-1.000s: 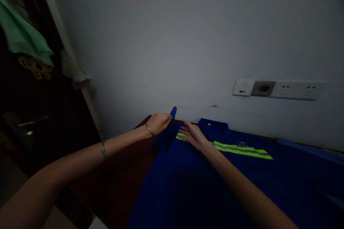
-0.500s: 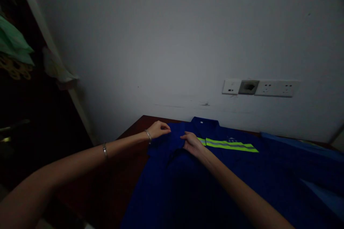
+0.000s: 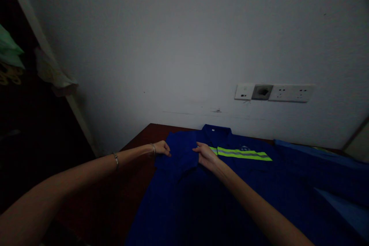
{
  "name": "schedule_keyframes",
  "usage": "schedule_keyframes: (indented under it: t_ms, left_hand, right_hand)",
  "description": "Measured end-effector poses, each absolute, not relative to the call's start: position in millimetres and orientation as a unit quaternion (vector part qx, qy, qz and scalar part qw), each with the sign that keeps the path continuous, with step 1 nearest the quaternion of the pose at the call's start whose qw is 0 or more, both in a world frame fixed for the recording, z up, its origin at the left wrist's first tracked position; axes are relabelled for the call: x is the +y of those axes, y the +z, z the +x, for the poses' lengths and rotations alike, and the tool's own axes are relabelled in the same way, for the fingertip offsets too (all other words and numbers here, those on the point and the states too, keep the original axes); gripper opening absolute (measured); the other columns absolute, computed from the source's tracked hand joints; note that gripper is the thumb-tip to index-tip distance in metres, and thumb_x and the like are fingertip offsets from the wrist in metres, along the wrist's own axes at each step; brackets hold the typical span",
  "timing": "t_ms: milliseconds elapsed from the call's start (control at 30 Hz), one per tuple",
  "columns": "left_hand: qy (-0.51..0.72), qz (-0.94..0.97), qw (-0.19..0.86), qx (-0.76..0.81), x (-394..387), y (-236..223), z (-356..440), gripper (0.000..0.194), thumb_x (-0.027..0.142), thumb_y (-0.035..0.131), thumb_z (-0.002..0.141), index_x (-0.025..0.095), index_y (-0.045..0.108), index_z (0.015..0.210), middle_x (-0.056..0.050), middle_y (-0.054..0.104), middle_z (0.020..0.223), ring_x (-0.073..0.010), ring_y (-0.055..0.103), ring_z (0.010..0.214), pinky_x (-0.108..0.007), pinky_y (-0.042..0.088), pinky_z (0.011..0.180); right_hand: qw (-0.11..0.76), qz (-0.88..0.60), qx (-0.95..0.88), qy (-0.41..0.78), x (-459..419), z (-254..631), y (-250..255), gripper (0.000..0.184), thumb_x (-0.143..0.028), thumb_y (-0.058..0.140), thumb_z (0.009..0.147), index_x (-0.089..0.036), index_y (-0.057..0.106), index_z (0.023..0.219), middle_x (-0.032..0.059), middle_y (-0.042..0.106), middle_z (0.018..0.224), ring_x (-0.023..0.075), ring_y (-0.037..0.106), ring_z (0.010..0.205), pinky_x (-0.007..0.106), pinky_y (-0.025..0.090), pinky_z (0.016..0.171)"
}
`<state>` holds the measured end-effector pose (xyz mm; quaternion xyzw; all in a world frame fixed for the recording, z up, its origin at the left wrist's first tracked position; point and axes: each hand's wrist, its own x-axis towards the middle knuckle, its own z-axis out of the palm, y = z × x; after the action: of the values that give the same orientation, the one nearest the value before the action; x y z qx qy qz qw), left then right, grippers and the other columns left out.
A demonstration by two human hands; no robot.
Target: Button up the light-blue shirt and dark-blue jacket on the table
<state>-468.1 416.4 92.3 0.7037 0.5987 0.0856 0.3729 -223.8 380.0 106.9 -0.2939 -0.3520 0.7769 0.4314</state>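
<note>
A dark blue work shirt lies spread on the table, its collar towards the wall. A yellow-green and grey reflective stripe runs across its chest. The left sleeve is folded inward over the shirt's body. My left hand pinches the outer edge of this folded part, its fingers closed. My right hand grips the sleeve's inner end between thumb and fingers, beside the stripe. Both hands are on the same piece of cloth, a short way apart.
The dark red table meets a pale wall. Sockets are set in the wall at right. Lighter blue cloth lies at the table's right. A plastic bag and green cloth hang at left by a dark door.
The sleeve, bunched up in my left hand earlier, now lies flat and folded inward. My left hand has come down to its outer edge. My right hand, spread before, has closed on the cloth.
</note>
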Motion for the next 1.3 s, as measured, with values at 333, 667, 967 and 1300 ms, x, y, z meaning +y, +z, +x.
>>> schedule_keyframes:
  t_ms: [333, 667, 967, 1300]
  left_hand:
    - [0.218, 0.599, 0.489, 0.595, 423, 192, -418, 0.013, 0.024, 0.065, 0.065, 0.013, 0.058, 0.064, 0.001, 0.057, 0.051, -0.0095, 0.053, 0.046, -0.024, 0.049, 0.051]
    - [0.263, 0.594, 0.495, 0.576, 410, 216, -318, 0.024, 0.035, 0.058, 0.074, 0.011, 0.06, 0.077, -0.001, 0.06, 0.055, -0.0094, 0.053, 0.048, -0.022, 0.045, 0.052]
    - [0.187, 0.641, 0.593, 0.45, 416, 221, -321, 0.041, 0.044, 0.031, 0.088, 0.013, 0.058, 0.09, -0.009, 0.07, 0.084, -0.015, 0.065, 0.081, -0.024, 0.045, 0.072]
    - [0.166, 0.654, 0.28, 0.683, 472, 193, -407, 0.021, 0.025, 0.045, 0.075, 0.011, 0.059, 0.085, -0.013, 0.068, 0.081, -0.0201, 0.064, 0.072, -0.028, 0.047, 0.062]
  right_hand:
    - [0.532, -0.458, -0.475, 0.531, 384, -196, 113, 0.061, -0.013, 0.071, 0.055, -0.018, 0.053, 0.114, 0.0121, 0.057, 0.115, 0.0225, 0.055, 0.104, 0.031, 0.045, 0.083]
    - [0.526, -0.372, -0.567, 0.514, 353, -195, 165, 0.055, -0.028, 0.076, 0.055, -0.021, 0.058, 0.106, 0.0058, 0.065, 0.098, 0.0207, 0.059, 0.088, 0.031, 0.049, 0.071]
    - [0.551, -0.415, -0.364, 0.625, 356, -162, 157, 0.019, 0.004, 0.055, 0.055, -0.013, 0.057, 0.063, -0.0002, 0.059, 0.049, 0.0136, 0.056, 0.048, 0.023, 0.046, 0.049]
    - [0.565, -0.45, -0.322, 0.612, 299, -72, 190, 0.023, -0.001, 0.058, 0.064, -0.013, 0.062, 0.083, 0.0088, 0.068, 0.072, 0.0214, 0.065, 0.067, 0.034, 0.054, 0.068]
